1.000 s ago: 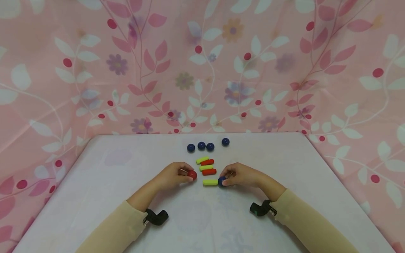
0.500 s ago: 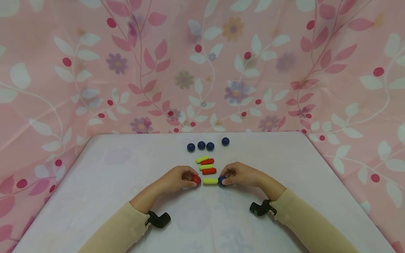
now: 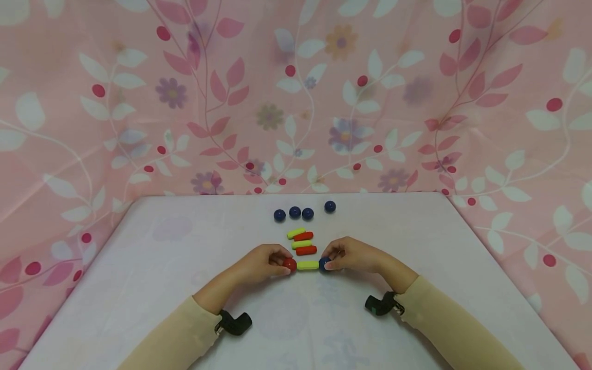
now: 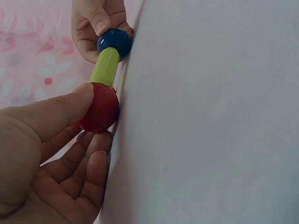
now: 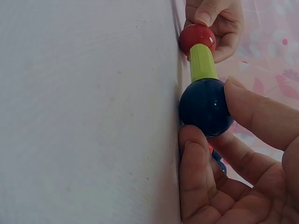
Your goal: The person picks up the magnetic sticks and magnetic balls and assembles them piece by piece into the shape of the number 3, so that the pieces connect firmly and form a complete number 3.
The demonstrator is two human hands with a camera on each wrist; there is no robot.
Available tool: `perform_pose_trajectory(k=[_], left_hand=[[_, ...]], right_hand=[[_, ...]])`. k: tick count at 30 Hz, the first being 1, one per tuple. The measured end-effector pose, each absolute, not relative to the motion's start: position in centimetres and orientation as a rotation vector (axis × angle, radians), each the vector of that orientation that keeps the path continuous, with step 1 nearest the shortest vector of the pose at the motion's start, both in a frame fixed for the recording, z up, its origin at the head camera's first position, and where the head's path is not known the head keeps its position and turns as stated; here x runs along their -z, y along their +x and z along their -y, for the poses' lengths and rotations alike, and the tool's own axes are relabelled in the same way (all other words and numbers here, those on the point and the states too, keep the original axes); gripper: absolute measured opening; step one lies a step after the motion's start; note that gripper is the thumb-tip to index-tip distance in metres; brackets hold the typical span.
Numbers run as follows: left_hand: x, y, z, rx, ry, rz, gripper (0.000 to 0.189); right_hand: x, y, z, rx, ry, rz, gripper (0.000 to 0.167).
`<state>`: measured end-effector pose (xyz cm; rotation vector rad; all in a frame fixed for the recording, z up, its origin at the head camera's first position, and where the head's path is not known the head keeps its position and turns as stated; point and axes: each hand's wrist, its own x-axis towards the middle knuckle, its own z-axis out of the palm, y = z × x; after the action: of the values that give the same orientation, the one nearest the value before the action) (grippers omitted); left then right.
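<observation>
Between thumb and fingers my left hand [image 3: 264,263] pinches a glossy red ball [image 3: 290,264], seen large in the left wrist view. My right hand [image 3: 355,255] pinches a dark blue ball [image 5: 206,107] on the opposite side. A short yellow-green rod [image 3: 308,265] lies between the two balls, one end at each. In both wrist views the three pieces line up as one straight bar, low over the white tabletop. The hands face each other, thumbs on the near side.
Just beyond the bar lie a red rod [image 3: 306,250] and several more red and yellow-green rods. Farther back sit several blue balls [image 3: 295,212] in a loose row. A floral pink curtain [image 3: 296,103] rises behind the white table [image 3: 185,231].
My left hand has brought the red ball right and slightly nearer, up to the free end of the yellow-green rod. My right hand has stayed in place with the blue ball.
</observation>
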<state>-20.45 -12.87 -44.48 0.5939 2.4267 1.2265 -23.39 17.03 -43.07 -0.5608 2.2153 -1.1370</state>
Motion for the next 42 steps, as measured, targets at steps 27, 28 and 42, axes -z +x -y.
perform_pose_trajectory(k=[27,28,42], left_hand=[[44.64,-20.60,12.89,-1.265,0.586,-2.372,0.029],[44.61,-20.58,12.90,-1.263,0.585,-2.372,0.030],[44.57,-20.52,13.00,-1.257,0.604,-2.363,0.030]], right_hand=[[43.13,-23.37,-16.94,1.132,-0.530,-2.227,0.029],[43.16,-23.39,-16.96,1.128,-0.529,-2.229,0.029],[42.52,-23.62,-17.25,1.073,-0.608,-2.235,0.028]])
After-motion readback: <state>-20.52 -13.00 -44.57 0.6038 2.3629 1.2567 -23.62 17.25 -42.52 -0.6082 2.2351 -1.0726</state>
